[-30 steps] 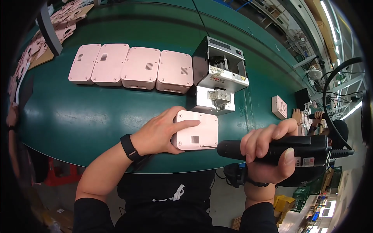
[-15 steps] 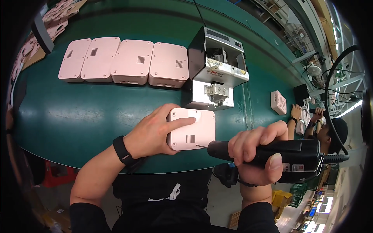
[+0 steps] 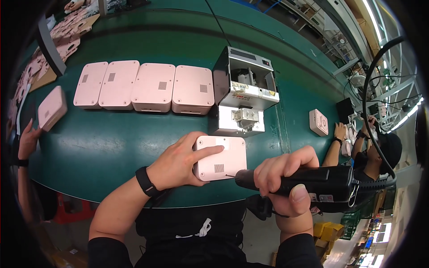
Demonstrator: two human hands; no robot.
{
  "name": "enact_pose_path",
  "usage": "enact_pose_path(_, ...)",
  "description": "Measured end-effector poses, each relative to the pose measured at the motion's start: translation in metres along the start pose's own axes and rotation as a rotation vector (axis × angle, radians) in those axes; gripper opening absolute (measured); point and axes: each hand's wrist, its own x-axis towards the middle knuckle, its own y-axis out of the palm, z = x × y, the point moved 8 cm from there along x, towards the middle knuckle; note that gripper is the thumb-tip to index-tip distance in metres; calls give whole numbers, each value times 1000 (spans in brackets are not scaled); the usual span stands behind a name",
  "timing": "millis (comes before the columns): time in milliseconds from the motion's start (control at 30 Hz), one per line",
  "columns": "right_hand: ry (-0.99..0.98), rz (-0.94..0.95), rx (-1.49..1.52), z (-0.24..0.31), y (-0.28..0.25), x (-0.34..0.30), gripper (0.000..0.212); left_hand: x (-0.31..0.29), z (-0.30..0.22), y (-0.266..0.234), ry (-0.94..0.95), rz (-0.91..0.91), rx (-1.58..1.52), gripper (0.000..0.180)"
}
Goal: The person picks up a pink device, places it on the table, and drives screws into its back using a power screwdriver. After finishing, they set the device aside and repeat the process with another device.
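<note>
We had the box [image 3: 231,161] flat on the green worktop [image 3: 120,147], set in a little from the curved front edge, with its far side close to the machine [image 3: 245,96]; the gap there was too narrow to judge. Our left hand [image 3: 175,158] gripped the box by its left side, index finger laid across the top. Our right hand [image 3: 288,167] had its fingers wrapped around the black driver [image 3: 328,182], whose thin bit [image 3: 230,176] met the box near its front edge; whether it sat in a hole we could not tell. To our left, open green surface ran between our wrist and the row of four boxes [image 3: 154,87], the last of which stood just beside the machine. Farther left, a co-worker's hand [image 3: 29,139] touched a tilted box [image 3: 52,108]. To our right, we had open room between the machine and a small case [image 3: 318,122].
</note>
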Motion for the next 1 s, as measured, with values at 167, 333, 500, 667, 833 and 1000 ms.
enact_pose_path(167, -223, 9, 83, 24, -21, 35, 34, 1, 0, -1, 2, 19, 13, 84)
enact_pose_path(333, -357, -190, 69, 24, -48, 79, 24, 3, -3, -2, 13, 30, 22, 82)
enact_pose_path(500, -280, -232, -57, 8, -49, 93, 23, -2, -2, 0, 5, 32, 20, 84)
enact_pose_path(667, -132, -92, 92, 3, -18, 65, 26, -5, 9, 1, -40, 12, -20, 84)
enact_pose_path(833, -227, 76, 128, 32, 29, 30, 35, -2, 8, 0, 3, -4, -19, 83)
enact_pose_path(1000, -208, 80, 57, 31, 52, 15, 41, -6, 10, 4, 23, -33, -6, 84)
